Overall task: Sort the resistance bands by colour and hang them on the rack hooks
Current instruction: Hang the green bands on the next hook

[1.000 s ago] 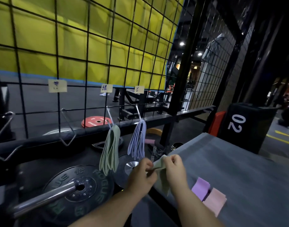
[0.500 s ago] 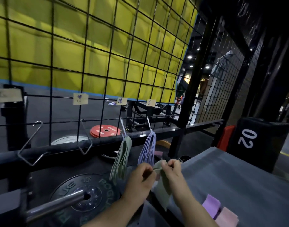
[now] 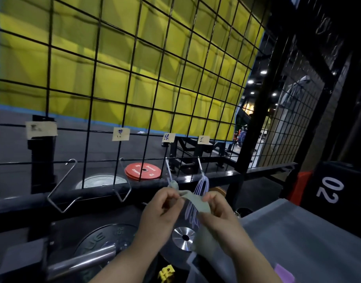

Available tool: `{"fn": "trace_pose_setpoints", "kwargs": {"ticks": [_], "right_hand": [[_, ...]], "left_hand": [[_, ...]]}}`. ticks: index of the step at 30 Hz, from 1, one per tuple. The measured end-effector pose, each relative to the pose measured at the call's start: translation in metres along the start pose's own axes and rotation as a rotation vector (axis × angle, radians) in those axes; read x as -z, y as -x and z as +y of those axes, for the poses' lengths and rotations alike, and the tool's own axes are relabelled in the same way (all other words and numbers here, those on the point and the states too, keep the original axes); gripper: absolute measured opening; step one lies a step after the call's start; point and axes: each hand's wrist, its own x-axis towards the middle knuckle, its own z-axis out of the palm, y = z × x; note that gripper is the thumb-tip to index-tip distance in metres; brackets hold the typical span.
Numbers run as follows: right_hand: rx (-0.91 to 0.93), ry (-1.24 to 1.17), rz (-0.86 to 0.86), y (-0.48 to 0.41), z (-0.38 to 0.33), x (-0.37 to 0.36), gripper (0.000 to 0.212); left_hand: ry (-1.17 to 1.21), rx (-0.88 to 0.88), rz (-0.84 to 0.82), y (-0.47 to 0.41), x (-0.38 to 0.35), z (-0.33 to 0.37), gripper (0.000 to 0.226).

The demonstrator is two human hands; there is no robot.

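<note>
Wire rack above a grey bench; two hands hold one pale green band between them.
The left hand and right hand each pinch an end of the band with curled fingers, just below the hung green bands; blue bands hang from the next hook right; a purple band lies on the bench.

"02" marks the black box, "25" the weight plate.
</note>
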Motion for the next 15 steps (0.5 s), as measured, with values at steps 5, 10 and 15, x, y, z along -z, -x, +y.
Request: {"fn": "trace_pose_setpoints", "kwargs": {"ticks": [5, 10, 15], "right_hand": [[0.031, 0.147, -0.030, -0.018, -0.016, -0.011, 0.026], [0.083, 0.184, 0.029, -0.039, -0.027, -0.029, 0.019], [0.088, 0.138, 0.085, -0.057, -0.033, -0.039, 0.017]], "left_hand": [[-0.020, -0.039, 0.145, -0.009, 0.014, 0.006, 0.012], [-0.131, -0.104, 0.279, -0.019, 0.017, 0.000, 0.016], [-0.237, -0.170, 0.372, -0.034, 0.014, -0.011, 0.005]]}}
